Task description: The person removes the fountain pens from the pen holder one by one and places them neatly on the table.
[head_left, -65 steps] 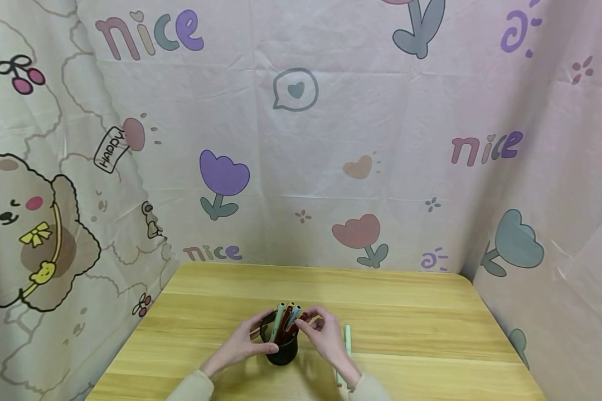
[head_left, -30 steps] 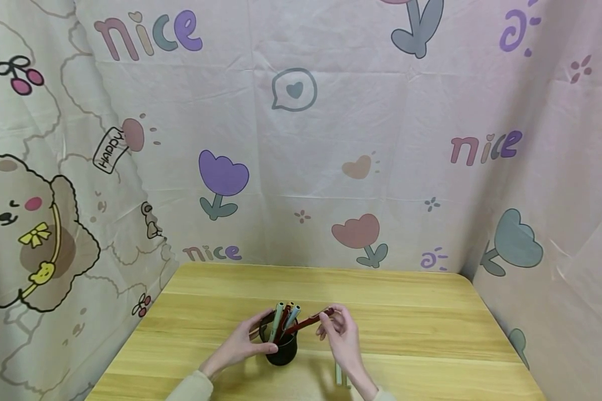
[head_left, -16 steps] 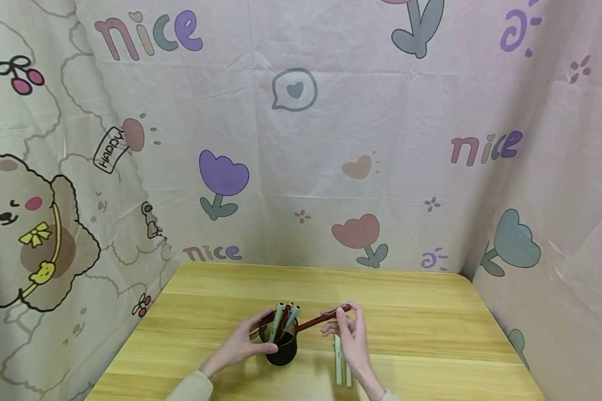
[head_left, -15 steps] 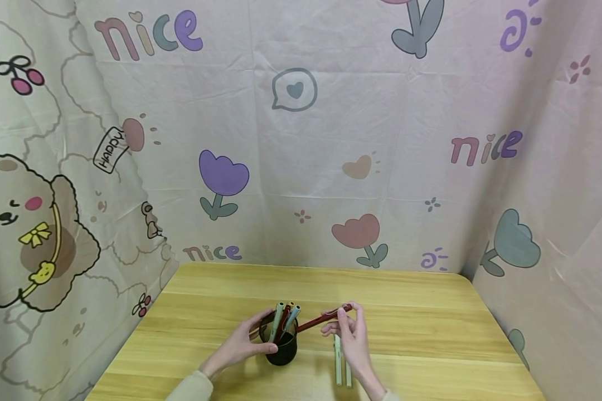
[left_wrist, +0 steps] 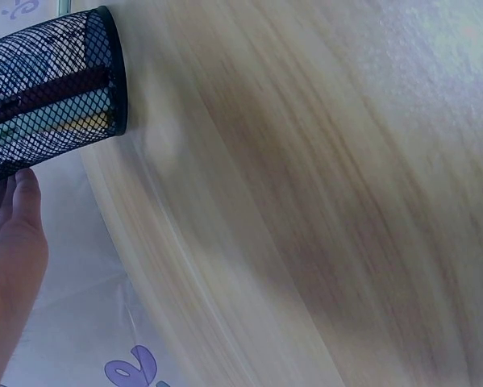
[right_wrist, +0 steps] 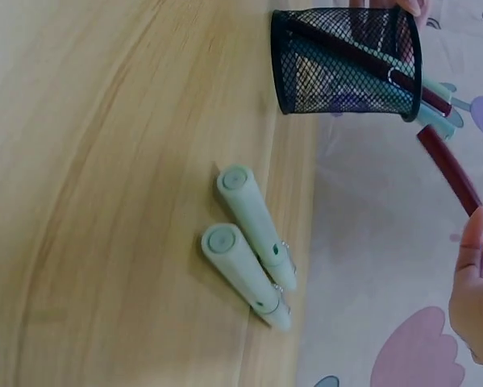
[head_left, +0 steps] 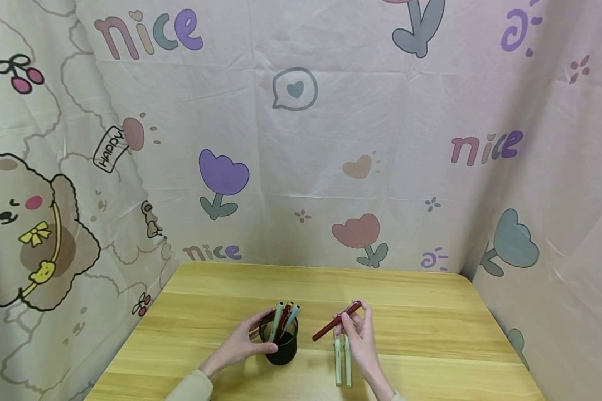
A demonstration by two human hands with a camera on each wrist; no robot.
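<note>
1. A printed curtain (head_left: 301,145) backs my wooden table (head_left: 431,323).
2. My left hand (head_left: 241,341) grips the mesh cup (head_left: 282,355).
3. My right hand (head_left: 359,334) pinches the dark red pen (head_left: 325,329), slanting down leftward from my fingertips toward the cup.
4. Pale green pens (head_left: 338,365) lie beside that hand.

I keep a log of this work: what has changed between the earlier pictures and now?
The right grip has drawn a dark red pen rightward out of the black mesh pen cup and now holds it in the air, apart from the cup. The left grip still holds the cup; the other pens inside and the two pale green pens on the table stayed put.
</note>
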